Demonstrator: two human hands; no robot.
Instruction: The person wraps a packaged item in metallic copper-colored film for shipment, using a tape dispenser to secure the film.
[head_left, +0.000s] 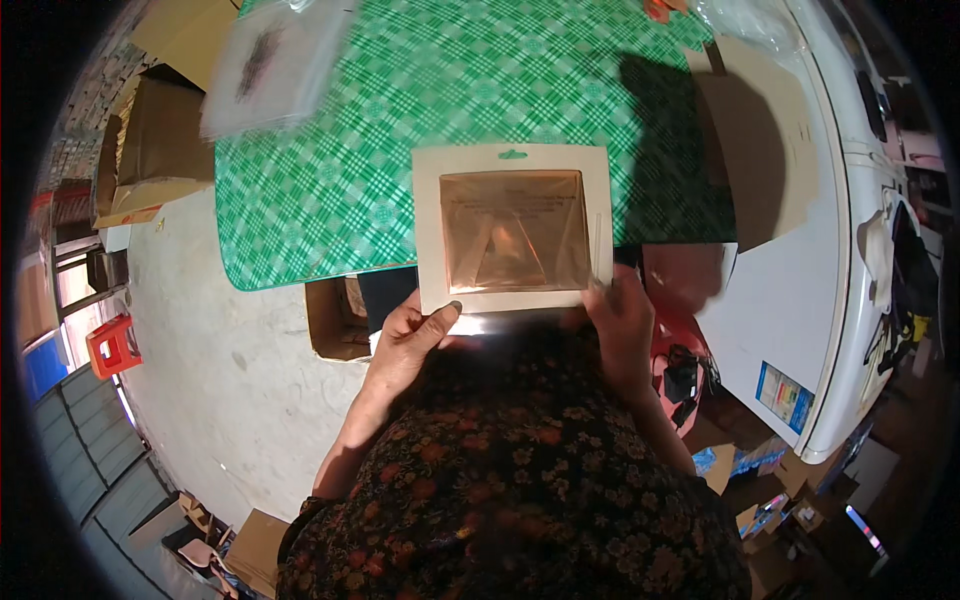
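A flat cream cardboard package (pixel 428 225) with a hang hole at its top and a shiny copper-coloured window is held up at the near edge of the green checked table. My left hand (pixel 415 335) grips its lower left corner, thumb on the front face. My right hand (pixel 622 310) is closed at the lower right corner; its fingers are slightly blurred. Below the package's bottom edge a bright, shiny strip shows, and I cannot make out what it belongs to. Light glints off the window.
The table has a green checked cover (pixel 480 90). A stack of clear plastic bags (pixel 275 75) lies at its far left. Brown cardboard (pixel 755 140) leans at the right beside a white appliance (pixel 780 300). An open carton (pixel 335 320) stands under the table; a red stool (pixel 115 347) is farther left.
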